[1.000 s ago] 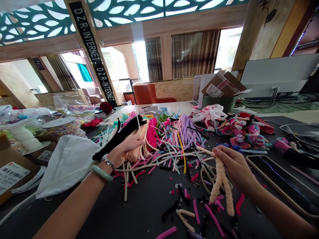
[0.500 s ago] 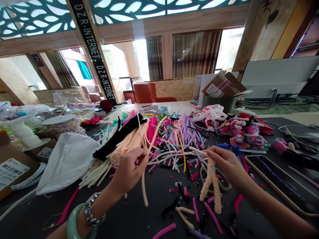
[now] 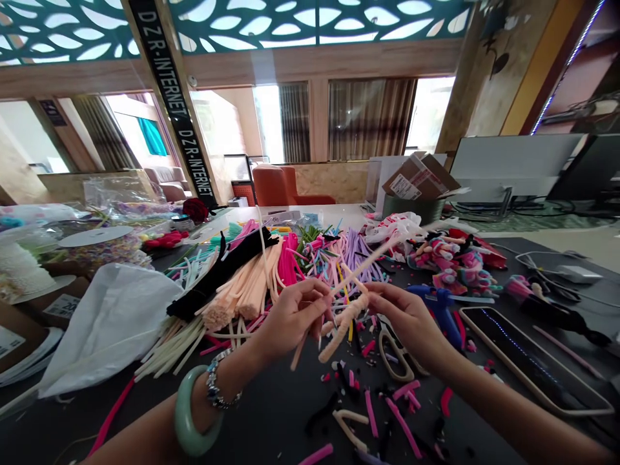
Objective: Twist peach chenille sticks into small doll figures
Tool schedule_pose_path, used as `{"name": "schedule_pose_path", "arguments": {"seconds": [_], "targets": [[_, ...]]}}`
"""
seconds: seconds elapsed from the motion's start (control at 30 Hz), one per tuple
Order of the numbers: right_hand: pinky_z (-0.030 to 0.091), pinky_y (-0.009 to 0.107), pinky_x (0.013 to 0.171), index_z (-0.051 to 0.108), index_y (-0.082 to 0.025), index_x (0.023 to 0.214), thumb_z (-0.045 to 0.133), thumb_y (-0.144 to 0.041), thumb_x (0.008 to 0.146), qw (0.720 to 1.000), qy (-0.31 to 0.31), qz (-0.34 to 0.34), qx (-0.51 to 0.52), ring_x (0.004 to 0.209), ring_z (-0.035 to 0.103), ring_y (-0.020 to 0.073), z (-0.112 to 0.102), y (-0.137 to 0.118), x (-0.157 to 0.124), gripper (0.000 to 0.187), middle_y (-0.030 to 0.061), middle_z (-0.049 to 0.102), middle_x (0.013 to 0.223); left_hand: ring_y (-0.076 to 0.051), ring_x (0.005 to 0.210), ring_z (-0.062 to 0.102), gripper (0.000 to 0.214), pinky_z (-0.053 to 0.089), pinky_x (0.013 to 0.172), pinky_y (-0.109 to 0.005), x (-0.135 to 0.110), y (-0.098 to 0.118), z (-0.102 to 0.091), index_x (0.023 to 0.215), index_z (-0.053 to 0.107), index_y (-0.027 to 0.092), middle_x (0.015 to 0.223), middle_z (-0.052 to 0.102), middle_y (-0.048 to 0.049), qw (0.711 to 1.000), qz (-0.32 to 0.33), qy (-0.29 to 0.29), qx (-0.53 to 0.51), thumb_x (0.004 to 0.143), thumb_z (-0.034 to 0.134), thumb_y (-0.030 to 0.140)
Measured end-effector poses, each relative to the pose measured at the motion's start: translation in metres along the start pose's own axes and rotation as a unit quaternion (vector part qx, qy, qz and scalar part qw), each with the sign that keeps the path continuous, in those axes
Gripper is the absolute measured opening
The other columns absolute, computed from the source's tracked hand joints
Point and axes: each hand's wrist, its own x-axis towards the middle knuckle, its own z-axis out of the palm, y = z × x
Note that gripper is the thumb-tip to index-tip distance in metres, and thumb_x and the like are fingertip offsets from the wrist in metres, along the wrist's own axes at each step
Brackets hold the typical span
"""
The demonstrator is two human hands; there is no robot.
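Observation:
My left hand [image 3: 290,318] pinches a single peach pipe cleaner [image 3: 368,258] that slants up to the right. My right hand [image 3: 404,316] holds a small peach figure twisted from pipe cleaners [image 3: 341,323], its legs pointing down to the left. Both hands meet above the dark table [image 3: 271,420], and the loose stem crosses the figure. Behind my left hand lie bundles of peach [image 3: 247,290], black [image 3: 223,271] and pink pipe cleaners [image 3: 289,258].
Cut scraps litter the table under my hands. Scissors [image 3: 394,355] and a blue glue gun [image 3: 440,307] lie beside my right hand, a phone [image 3: 533,361] further right. A white bag [image 3: 106,323] sits left, finished figures [image 3: 455,261] and a cardboard box [image 3: 419,177] behind.
My left hand pulled one peach stem out of the pile and brought it to the figure. My right hand moved left and tilted the figure toward it.

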Motion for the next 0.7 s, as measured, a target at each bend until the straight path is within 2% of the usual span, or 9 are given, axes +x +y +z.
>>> {"name": "schedule_pose_path", "arguments": {"seconds": [0.1, 0.2, 0.3, 0.37, 0.53, 0.57, 0.63, 0.7], "targets": [[0.047, 0.030, 0.081, 0.065, -0.020, 0.105, 0.062, -0.041, 0.079, 0.999, -0.007, -0.026, 0.017, 0.091, 0.062, 0.0203, 0.004, -0.011, 0.003, 0.034, 0.0050, 0.070, 0.097, -0.006, 0.041, 0.047, 0.019, 0.036, 0.039, -0.016, 0.009, 0.005, 0.002, 0.084, 0.056, 0.017, 0.063, 0.057, 0.0017, 0.997, 0.018, -0.038, 0.071, 0.086, 0.052, 0.035], [0.047, 0.032, 0.083, 0.065, -0.020, 0.107, 0.062, -0.042, 0.079, 0.998, 0.000, -0.070, -0.008, 0.093, 0.062, 0.0222, 0.006, -0.022, 0.011, 0.036, 0.0057, 0.070, 0.100, -0.006, 0.041, 0.046, 0.019, 0.033, 0.037, -0.015, 0.017, 0.014, 0.005, 0.082, 0.059, 0.017, 0.061, 0.057, 0.0018, 0.989, 0.045, -0.021, 0.137, 0.086, 0.052, 0.034], [0.049, 0.031, 0.074, 0.067, -0.019, 0.102, 0.059, -0.042, 0.080, 0.992, 0.045, -0.109, -0.034, 0.081, 0.062, 0.0203, 0.007, -0.030, 0.023, 0.033, 0.0047, 0.070, 0.086, -0.006, 0.041, 0.045, 0.019, 0.033, 0.036, -0.015, 0.026, 0.026, 0.006, 0.079, 0.058, 0.017, 0.057, 0.055, 0.0029, 0.987, 0.059, 0.004, 0.149, 0.086, 0.052, 0.035], [0.048, 0.030, 0.071, 0.069, -0.020, 0.097, 0.059, -0.039, 0.081, 0.986, 0.078, -0.140, -0.038, 0.077, 0.061, 0.0186, 0.006, -0.034, 0.030, 0.027, 0.0039, 0.069, 0.081, -0.005, 0.040, 0.046, 0.020, 0.035, 0.037, -0.015, 0.034, 0.034, 0.005, 0.079, 0.058, 0.017, 0.055, 0.053, 0.0034, 0.987, 0.063, -0.008, 0.145, 0.085, 0.054, 0.035], [0.048, 0.029, 0.070, 0.070, -0.020, 0.087, 0.058, -0.034, 0.083, 0.964, 0.155, -0.215, -0.021, 0.081, 0.061, 0.0177, -0.003, -0.046, 0.041, 0.018, 0.0045, 0.069, 0.089, -0.009, 0.044, 0.057, 0.030, 0.043, 0.040, -0.018, 0.055, 0.057, -0.009, 0.090, 0.057, 0.015, 0.067, 0.063, -0.0017, 0.990, 0.081, -0.032, 0.114, 0.089, 0.045, 0.042], [0.049, 0.028, 0.068, 0.070, -0.020, 0.087, 0.059, -0.033, 0.083, 0.959, 0.172, -0.226, -0.017, 0.081, 0.061, 0.0173, -0.006, -0.048, 0.042, 0.018, 0.0045, 0.069, 0.091, -0.011, 0.047, 0.059, 0.033, 0.045, 0.043, -0.020, 0.058, 0.062, -0.014, 0.094, 0.057, 0.015, 0.070, 0.065, -0.0034, 0.988, 0.086, -0.012, 0.131, 0.090, 0.041, 0.044], [0.049, 0.028, 0.066, 0.070, -0.020, 0.090, 0.059, -0.034, 0.083, 0.947, 0.205, -0.248, 0.001, 0.079, 0.061, 0.0164, -0.012, -0.050, 0.046, 0.019, 0.0044, 0.068, 0.093, -0.013, 0.054, 0.061, 0.032, 0.047, 0.047, -0.022, 0.061, 0.073, -0.024, 0.095, 0.058, 0.016, 0.073, 0.066, -0.0044, 0.964, 0.111, 0.074, 0.230, 0.088, 0.044, 0.044], [0.050, 0.029, 0.067, 0.070, -0.020, 0.093, 0.060, -0.034, 0.083, 0.937, 0.229, -0.263, 0.025, 0.079, 0.061, 0.0161, -0.019, -0.050, 0.050, 0.020, 0.0047, 0.068, 0.094, -0.014, 0.059, 0.060, 0.026, 0.045, 0.050, -0.023, 0.060, 0.087, -0.032, 0.087, 0.062, 0.017, 0.072, 0.066, -0.0037, 0.903, 0.153, 0.183, 0.358, 0.085, 0.050, 0.041]]}}
